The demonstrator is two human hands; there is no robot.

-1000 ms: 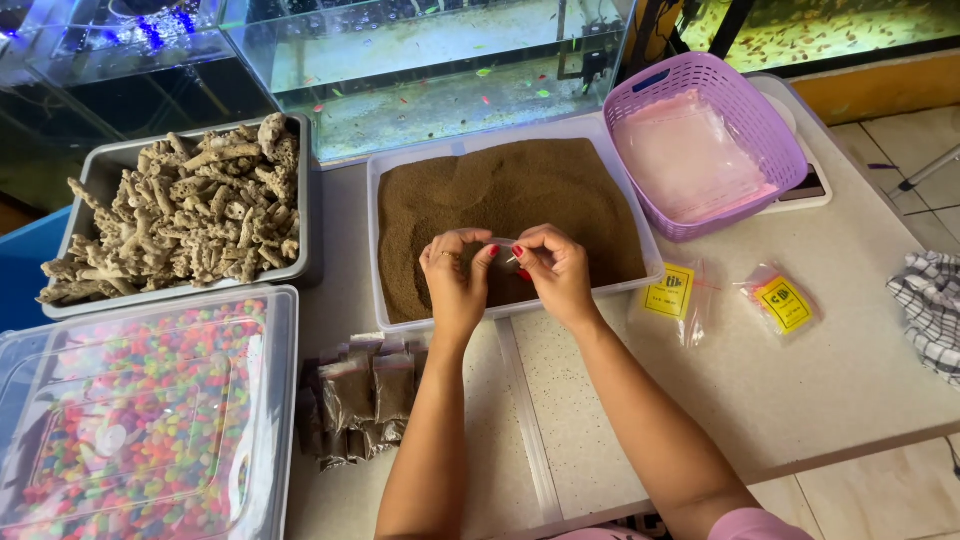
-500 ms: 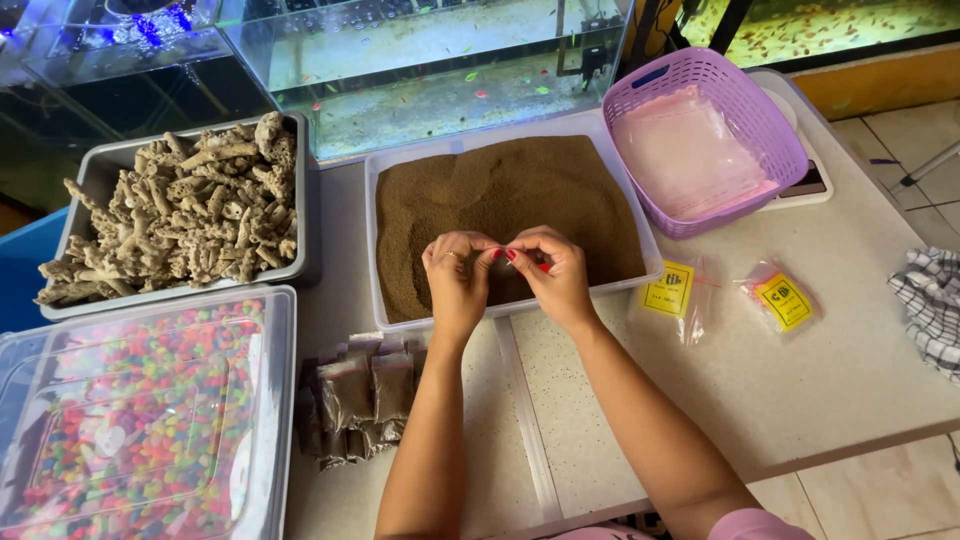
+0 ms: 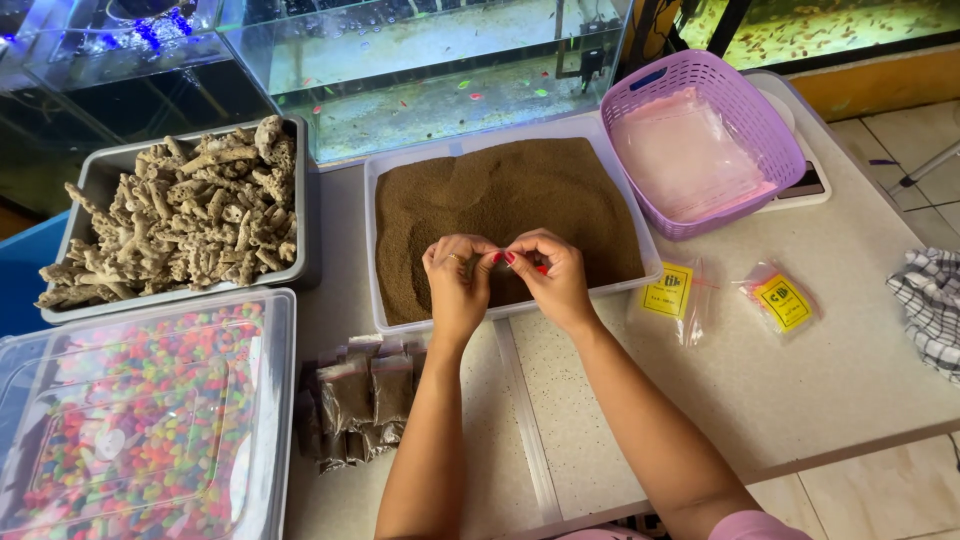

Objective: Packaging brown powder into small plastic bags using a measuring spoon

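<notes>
Bag: I see a small clear bag (image 3: 497,262) between both hands, long axis left-right, over the brown-granule tray (image 3: 630,215).
Left hand (image 3: 455,285): pinches its left end.
Right hand (image 3: 550,280): pinches its right end, equally near.

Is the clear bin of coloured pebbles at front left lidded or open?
Lidded. A clear lid covers the bin of coloured pebbles; its moulded panel and glare show over the pebbles.

purple basket (image 3: 752,108) of clear bags, grey tray (image 3: 105,180) of coral pieces, lidded tub (image 3: 270,400) of coloured gravel, checked cloth (image 3: 930,300)
</notes>
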